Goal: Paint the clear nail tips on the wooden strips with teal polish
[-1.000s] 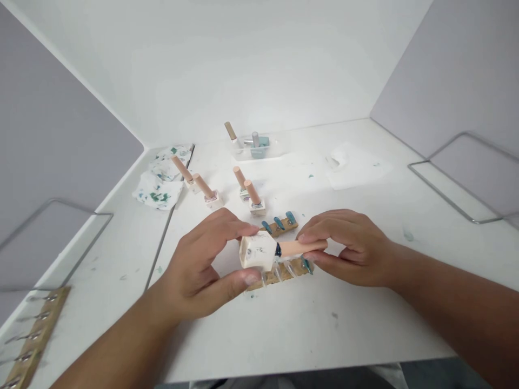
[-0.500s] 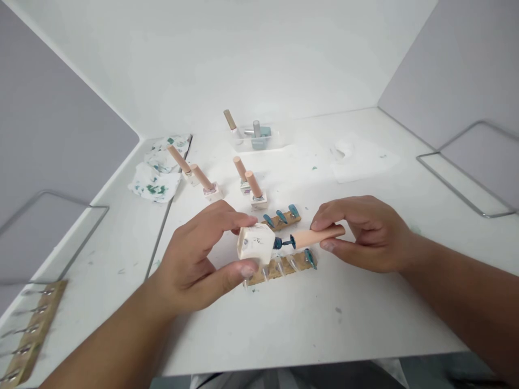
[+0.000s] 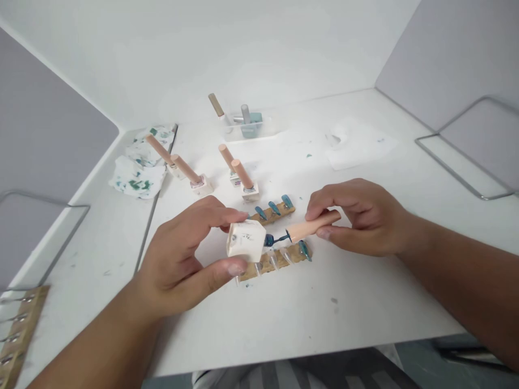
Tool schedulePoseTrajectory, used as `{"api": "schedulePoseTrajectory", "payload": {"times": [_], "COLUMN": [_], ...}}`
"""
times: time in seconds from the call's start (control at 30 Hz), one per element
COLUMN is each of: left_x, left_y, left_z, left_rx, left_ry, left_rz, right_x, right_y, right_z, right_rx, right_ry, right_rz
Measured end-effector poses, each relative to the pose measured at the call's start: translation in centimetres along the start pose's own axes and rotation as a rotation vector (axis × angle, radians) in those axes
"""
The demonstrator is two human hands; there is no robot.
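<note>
Between thumb and fingers, my left hand point(image 3: 182, 254) grips a white square nail polish bottle point(image 3: 246, 241), tipped so its neck points right. My right hand point(image 3: 359, 219) pinches the peach cap of the polish brush point(image 3: 310, 226). The dark blue brush stem runs into the bottle's neck; its bristles are hidden. Below lies a wooden strip point(image 3: 265, 268) with several clear false nails and one teal-painted nail point(image 3: 305, 250) at its right end. Behind it, a second strip point(image 3: 279, 215) bears teal nails; its left part is covered by my left hand and the bottle.
Several peach-capped polish bottles point(image 3: 250, 190) stand behind my hands. A clear tray point(image 3: 267, 129) with more bottles sits by the back wall. Paint-stained wipes point(image 3: 138, 178) lie at left, near another nail strip point(image 3: 26, 332). Wire stands point(image 3: 458, 175) flank the table, and a white tissue point(image 3: 359, 148) lies at back right.
The whole view has shifted, so most things sit further left and higher. A bit more of the brush stem shows between bottle and cap. Both hands keep their holds.
</note>
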State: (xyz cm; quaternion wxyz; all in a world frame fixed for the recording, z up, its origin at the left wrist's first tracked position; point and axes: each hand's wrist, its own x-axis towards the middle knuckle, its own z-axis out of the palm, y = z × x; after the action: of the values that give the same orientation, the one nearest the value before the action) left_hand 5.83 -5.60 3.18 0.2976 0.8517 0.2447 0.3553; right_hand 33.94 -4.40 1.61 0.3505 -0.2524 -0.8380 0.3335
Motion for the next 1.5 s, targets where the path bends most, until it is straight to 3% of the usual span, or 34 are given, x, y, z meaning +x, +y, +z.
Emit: {"api": "schedulePoseTrajectory", "payload": {"times": [0.27, 0.6, 0.73, 0.97, 1.17, 1.3, 1.5], "left_x": [-0.2, 0.6, 0.8, 0.1, 0.0, -0.5, -1.4], "left_y": [-0.1, 0.4, 0.5, 0.4, 0.4, 0.1, -0.1], "left_z": [0.0, 0.6, 0.8, 0.7, 0.9, 0.9, 0.7], "left_rx": [-0.019, 0.089, 0.114, -0.096, -0.249, -0.318, -0.373], "left_ry": [-0.032, -0.138, -0.141, -0.072, 0.032, 0.063, 0.167], "left_rz": [-0.076, 0.050, 0.018, -0.156, -0.182, -0.255, -0.379], "right_x": [0.1, 0.3, 0.3, 0.3, 0.2, 0.3, 0.0], "right_y": [0.1, -0.1, -0.3, -0.1, -0.4, -0.6, -0.6], "right_z": [-0.6, -0.7, -0.6, -0.4, -0.5, -0.6, -0.4], "right_rx": [-0.099, -0.105, -0.092, -0.099, -0.056, -0.005, 0.164], "right_ry": [-0.047, -0.124, -0.141, -0.167, -0.178, -0.119, 0.110], "right_rz": [0.013, 0.058, 0.069, 0.074, 0.110, 0.115, 0.134]}}
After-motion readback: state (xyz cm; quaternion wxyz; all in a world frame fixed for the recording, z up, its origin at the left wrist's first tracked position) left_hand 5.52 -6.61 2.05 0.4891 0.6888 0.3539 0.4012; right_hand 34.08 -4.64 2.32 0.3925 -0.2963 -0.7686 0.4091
